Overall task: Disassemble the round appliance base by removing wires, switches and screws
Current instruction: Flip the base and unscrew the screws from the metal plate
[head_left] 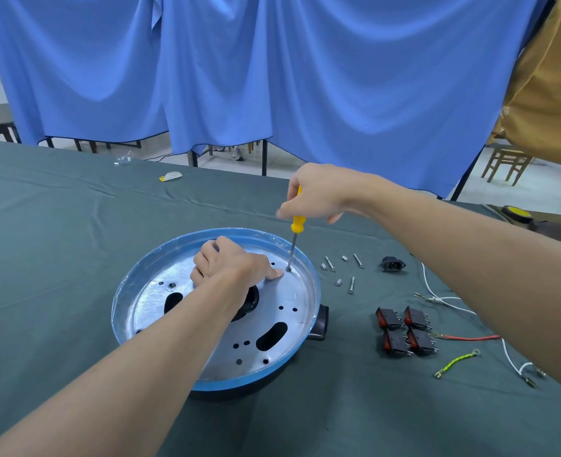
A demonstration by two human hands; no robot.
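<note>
The round appliance base (292,301), a silver metal plate with a blue rim, lies in the middle of the table. My right hand (315,192) grips a yellow-handled screwdriver (296,225) held upright, its tip in a screw hole (288,269) near the plate's far right rim. My left hand (229,263) rests on the plate with curled fingers, its thumb pressed flat beside the screwdriver tip. Right of the base lie several loose screws and spacers (341,270), a black socket (392,263), several black-and-red switches (404,331), and white (450,300), red (470,338) and yellow-green wires (457,361).
The table wears a dark green cloth (58,258). A yellow-and-white scrap (170,176) and a bit of clear plastic (122,159) lie near its far edge. A black and yellow object (516,214) sits at the far right. Blue curtains (272,77) hang behind.
</note>
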